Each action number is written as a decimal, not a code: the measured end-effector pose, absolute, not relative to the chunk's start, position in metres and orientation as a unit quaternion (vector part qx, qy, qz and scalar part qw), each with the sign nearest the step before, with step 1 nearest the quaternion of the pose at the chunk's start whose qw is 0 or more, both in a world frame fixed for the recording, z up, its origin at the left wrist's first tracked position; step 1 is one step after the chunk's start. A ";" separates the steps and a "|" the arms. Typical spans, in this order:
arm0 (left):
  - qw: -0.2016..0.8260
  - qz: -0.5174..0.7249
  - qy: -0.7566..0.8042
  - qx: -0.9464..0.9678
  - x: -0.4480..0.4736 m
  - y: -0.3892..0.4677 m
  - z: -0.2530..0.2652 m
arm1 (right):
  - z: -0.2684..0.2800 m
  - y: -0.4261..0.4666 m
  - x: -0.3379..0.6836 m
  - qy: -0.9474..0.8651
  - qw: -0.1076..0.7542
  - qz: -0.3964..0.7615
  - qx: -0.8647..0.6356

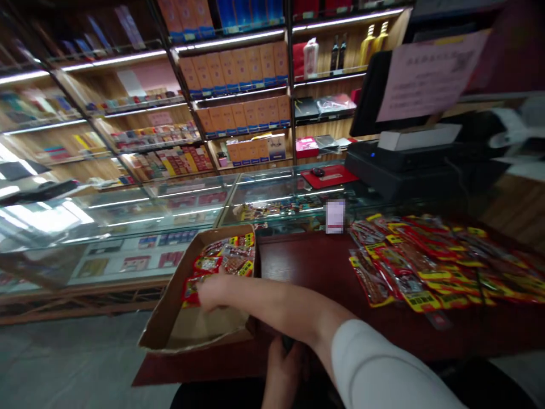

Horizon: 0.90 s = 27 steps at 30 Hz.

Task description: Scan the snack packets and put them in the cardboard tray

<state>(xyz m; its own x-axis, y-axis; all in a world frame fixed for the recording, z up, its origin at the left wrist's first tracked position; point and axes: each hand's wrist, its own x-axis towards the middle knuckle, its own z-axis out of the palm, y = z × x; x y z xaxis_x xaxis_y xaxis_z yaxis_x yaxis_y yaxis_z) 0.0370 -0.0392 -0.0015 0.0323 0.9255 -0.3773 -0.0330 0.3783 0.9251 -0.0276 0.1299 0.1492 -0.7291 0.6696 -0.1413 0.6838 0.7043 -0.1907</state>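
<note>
R hand (212,291) reaches down into cardboard box (164,321), left of centre in frame, at the near edge of the snack pkts (208,264) lying inside. Fingers point down, partly hidden + blurred: contact w/ the nearest red pkt looks likely, but can't tell how far they're open or if they grip it. L hand (277,363), bottom centre, seems curled by a small dark object (288,343); hold on it unclear too.

Handling, my judgement: keep wrist above the box wall, approx. flat-on to the pkts; take a pkt by its edge seal, not mid-film, so it doesn't slip or crumple. One layer at a time, edges lined up, else neighbours drag along. L hand could steady the box rim, as the box sits near the worktop (293,258) edge, lower L.

Looks: pkts flat, glossy, red w/ yellow ends + dark lettering, clear windows showing brownish contents. Those in box fill the far part; bare cardboard at near end. Second lot, the loose pile (409,261), spreads over R side of worktop, overlapping, angles mixed. Print too blurred to read.
</note>
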 end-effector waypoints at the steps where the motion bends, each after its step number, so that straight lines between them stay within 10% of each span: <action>1: 0.601 0.397 0.570 0.395 0.036 -0.038 -0.001 | 0.152 0.131 -0.024 0.920 0.018 -0.118 0.372; 7: 0.618 0.360 0.589 0.376 0.036 -0.037 0.015 | 0.133 0.097 0.127 0.828 -0.229 -0.055 0.509; 12: 0.617 0.356 0.581 0.393 0.037 -0.039 0.014 | 0.067 0.042 0.288 0.545 -0.148 0.111 0.818; 19: 0.603 0.355 0.600 0.389 0.038 -0.038 0.012 | 0.007 0.011 0.319 0.540 -0.173 0.196 0.800; 27: 0.603 0.349 0.590 0.408 0.039 -0.041 0.027 | 0.014 0.017 0.291 0.515 -0.449 -0.259 0.682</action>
